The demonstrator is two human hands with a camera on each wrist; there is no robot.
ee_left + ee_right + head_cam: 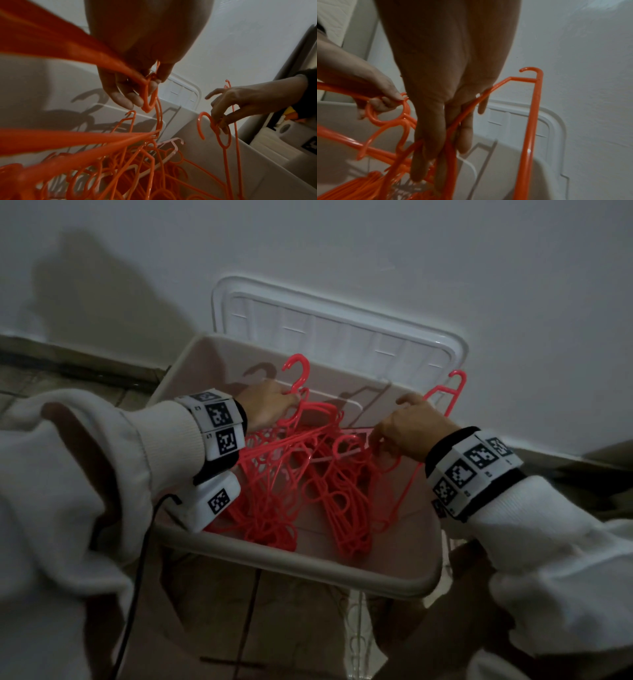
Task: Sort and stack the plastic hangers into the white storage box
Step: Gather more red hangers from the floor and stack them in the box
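White wall; hanger hook upward.

We are looking at a dim tiled floor running to the foot of a pale wall. The white storage box is sitting on something brown (cardboard, perhaps; we cannot tell). Its clear lid is leaning upright against the wall behind it.
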